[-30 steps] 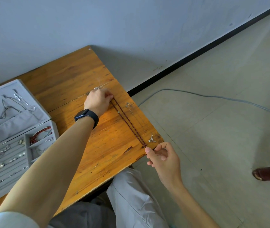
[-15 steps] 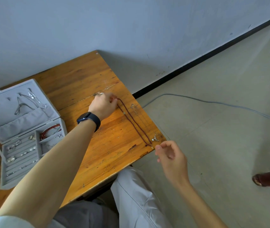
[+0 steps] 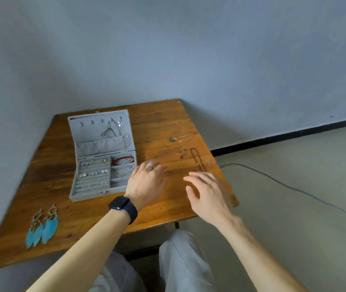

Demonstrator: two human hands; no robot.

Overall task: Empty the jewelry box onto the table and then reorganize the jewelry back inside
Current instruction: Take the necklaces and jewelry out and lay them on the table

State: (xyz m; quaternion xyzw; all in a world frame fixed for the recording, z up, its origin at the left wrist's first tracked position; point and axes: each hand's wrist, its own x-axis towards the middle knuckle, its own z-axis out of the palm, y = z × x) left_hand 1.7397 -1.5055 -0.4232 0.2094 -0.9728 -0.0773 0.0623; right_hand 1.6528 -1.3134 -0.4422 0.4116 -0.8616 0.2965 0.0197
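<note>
— Wooden table (image 3: pixel 163 131) is carrying what?
— A grey jewelry box (image 3: pixel 92 196) is lying open toward the far left edge. Blue feather earrings (image 3: pixel 42 226) are lying by the near left corner, and a dark necklace (image 3: pixel 197 160) by the right edge.
— And the hands?
— Both are hovering with fingers spread, holding nothing: the left hand (image 3: pixel 146 182) just right of the box, the right hand (image 3: pixel 208 192) near the necklace.

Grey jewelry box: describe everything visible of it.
The rectangular grey fabric jewelry box lies open on the wooden table, lid back toward the wall. The lid has hooks, silver chains and a pocket. The base has ring rolls with small pieces at left, compartments at right, a red bracelet in the farthest. The left hand is beside its right edge.
</note>
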